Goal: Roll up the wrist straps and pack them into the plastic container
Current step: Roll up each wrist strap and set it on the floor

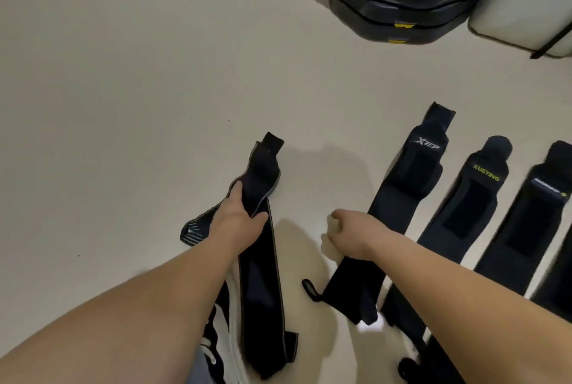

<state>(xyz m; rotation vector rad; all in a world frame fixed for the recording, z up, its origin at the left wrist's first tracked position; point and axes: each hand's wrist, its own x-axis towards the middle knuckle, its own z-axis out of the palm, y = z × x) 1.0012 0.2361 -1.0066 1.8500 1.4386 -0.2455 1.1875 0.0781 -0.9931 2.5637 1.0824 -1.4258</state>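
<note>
Wrist straps [414, 173] lie flat in a row on the pale floor [123, 89], just to the right of the curled fingers of the right hand [353, 238]. A big stack of black pads [402, 3] sits far ahead of the fingers. The left hand [238, 222] pinches a grey-edged strap [263, 290] between thumb and fingers. The strap runs on past the fingertips. The right hand grips a plain black strap [356, 287], which trails back under the wrist.

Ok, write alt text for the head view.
A person's left grip holds a grey-edged black fabric wrist strap on a pale floor, while the right grip holds a plain black strap. Three more black straps lie flat to the right.
</note>
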